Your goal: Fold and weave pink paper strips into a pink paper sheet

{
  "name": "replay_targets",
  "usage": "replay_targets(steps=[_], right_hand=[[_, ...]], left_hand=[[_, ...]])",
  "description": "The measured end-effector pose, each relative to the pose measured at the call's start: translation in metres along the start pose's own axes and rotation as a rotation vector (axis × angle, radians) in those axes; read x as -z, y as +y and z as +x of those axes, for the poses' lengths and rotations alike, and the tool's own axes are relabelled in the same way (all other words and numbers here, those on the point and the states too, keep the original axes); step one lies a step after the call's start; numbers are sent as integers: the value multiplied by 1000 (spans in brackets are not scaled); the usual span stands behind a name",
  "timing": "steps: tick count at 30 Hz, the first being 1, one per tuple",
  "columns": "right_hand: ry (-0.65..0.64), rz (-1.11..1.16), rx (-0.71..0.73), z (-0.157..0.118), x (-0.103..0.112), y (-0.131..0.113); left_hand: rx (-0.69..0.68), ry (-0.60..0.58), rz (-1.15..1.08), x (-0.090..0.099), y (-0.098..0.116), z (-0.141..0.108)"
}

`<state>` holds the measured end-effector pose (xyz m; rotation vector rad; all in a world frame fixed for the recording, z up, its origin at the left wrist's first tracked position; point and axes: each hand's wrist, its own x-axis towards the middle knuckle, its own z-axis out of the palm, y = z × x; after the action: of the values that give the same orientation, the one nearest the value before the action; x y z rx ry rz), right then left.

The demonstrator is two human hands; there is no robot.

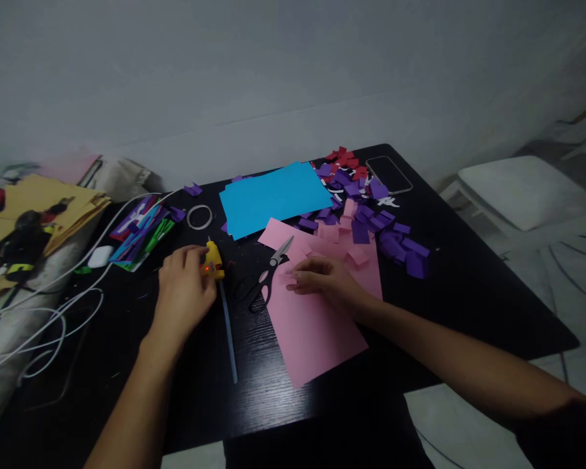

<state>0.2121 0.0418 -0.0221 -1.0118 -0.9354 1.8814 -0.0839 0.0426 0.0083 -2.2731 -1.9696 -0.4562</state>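
My left hand (184, 281) is closed around a small yellow hot glue gun (213, 255), with a lit orange light on its side. A long glue stick (228, 332) trails from the gun toward the table's front edge. Over a pink paper sheet (312, 332), my right hand (325, 279) pinches a small pink paper piece (288, 276). Black-handled scissors (276, 260) lie between my hands, blades partly over the pink paper. Cut pink pieces (328, 232) rest on the sheet's far side.
Blue sheets (273, 198) lie behind the scissors. Purple paper pieces (395, 244) and red scraps (342, 156) are heaped near a phone (389, 174). Leftward are a tape ring (199, 217), folded strips (144, 228), white cables (61, 319) and a white case (100, 256). A white stool (517, 185) stands right.
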Motion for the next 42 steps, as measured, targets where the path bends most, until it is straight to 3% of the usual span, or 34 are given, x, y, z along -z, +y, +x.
replay_targets(steps=[3, 6, 9, 13, 20, 23, 25, 27, 31, 42], right_hand=[[-14, -43, 25, -3, -2, 1], [-23, -80, 60, -4, -4, 4], [-36, -113, 92, -6, -7, 9], [-50, -195, 183, -10, -12, 13], [23, -424, 320, -12, -15, 16], [17, -437, 339, -8, -12, 19], [11, -438, 335, -7, -10, 20], [7, -439, 331, -6, -10, 21], [-8, -452, 320, -7, -12, 20], [-10, -510, 328, -7, -11, 19]], left_hand=[[-98, 24, -342, 2, 29, -7], [-123, -95, -615, -1, 53, -15], [-153, -210, -761, -7, 66, -22], [-124, -241, -830, -13, 74, -25], [-207, -263, -778, -11, 72, -23], [-279, -125, -597, -10, 60, -16], [-260, -5, -415, -12, 48, -10], [-217, 34, -237, -15, 36, -3], [-188, 26, -64, -24, 24, 6], [-209, -95, -26, -23, 29, 1]])
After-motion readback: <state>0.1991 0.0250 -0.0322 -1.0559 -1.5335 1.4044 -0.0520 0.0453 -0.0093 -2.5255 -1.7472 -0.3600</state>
